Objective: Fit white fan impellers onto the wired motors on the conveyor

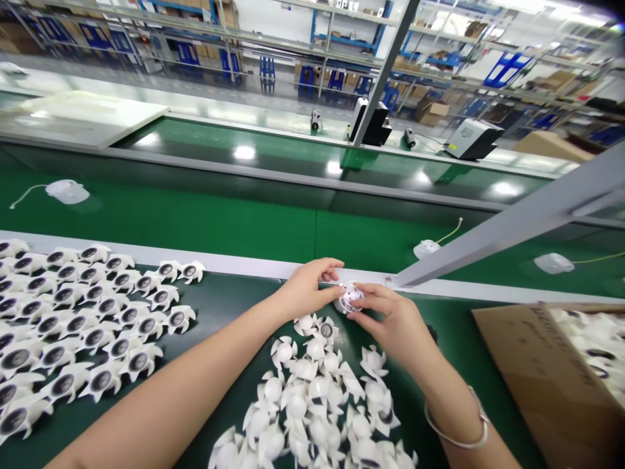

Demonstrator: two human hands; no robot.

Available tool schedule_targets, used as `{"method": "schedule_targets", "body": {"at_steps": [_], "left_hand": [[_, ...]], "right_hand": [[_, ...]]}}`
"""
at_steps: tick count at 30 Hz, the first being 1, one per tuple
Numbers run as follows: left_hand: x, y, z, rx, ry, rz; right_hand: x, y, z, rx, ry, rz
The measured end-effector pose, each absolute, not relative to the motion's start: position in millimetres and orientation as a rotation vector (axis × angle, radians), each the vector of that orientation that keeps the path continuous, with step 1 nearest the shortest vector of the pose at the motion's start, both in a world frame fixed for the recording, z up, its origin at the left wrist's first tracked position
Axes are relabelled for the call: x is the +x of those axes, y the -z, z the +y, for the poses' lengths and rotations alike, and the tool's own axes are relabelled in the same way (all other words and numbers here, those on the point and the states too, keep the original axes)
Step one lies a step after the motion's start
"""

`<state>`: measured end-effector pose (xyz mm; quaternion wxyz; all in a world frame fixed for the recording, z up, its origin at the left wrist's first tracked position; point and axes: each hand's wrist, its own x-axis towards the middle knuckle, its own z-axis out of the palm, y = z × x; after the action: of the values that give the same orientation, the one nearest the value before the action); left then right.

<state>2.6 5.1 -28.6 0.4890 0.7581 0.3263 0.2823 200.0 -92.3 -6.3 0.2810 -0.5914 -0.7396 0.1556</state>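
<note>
Between my hands, at the near edge of the green belt, is a small white round plastic fan housing (348, 301) with an openwork face. The thumb of my left hand (310, 286) presses on its left side, while the other fingers curl above it. From the right, my right hand (393, 312) pinches the housing between thumb and fingers. Just below lies a loose heap of white fan impellers (315, 407), many with their domed side up. Rows of similar impellers (78, 322), dark hubs upward, cover the left of the table.
A cardboard box (532, 371) of white parts stands at right. A slanted grey metal post (512, 215) crosses the right side. On the green belt (244, 225) are white round units with wires, one at far left (68, 191) and others at right (554, 263).
</note>
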Motion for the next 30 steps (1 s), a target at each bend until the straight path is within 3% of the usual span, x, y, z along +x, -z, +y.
{"method": "schedule_targets", "body": {"at_steps": [2, 5, 12, 17, 30], "left_hand": [[-0.3, 28.1, 6.3, 1.787, -0.732, 0.811], [-7.8, 24.0, 8.1, 1.726, -0.774, 0.789], [-20.9, 13.3, 14.2, 2.178, -0.411, 0.419], [-13.8, 22.1, 15.4, 2.126, -0.52, 0.606], [-9.2, 23.4, 9.9, 2.049, -0.584, 0.671]], "right_hand": [[204.6, 4.5, -83.8, -1.543, -0.498, -2.045], [210.0, 0.8, -73.8, -1.591, -0.333, -1.992], [241.3, -20.9, -118.1, -1.899, -0.183, -1.759], [253.9, -8.2, -168.8, -1.948, -0.267, -1.92], [238.2, 12.9, -179.0, -1.974, 0.093, -2.181]]}}
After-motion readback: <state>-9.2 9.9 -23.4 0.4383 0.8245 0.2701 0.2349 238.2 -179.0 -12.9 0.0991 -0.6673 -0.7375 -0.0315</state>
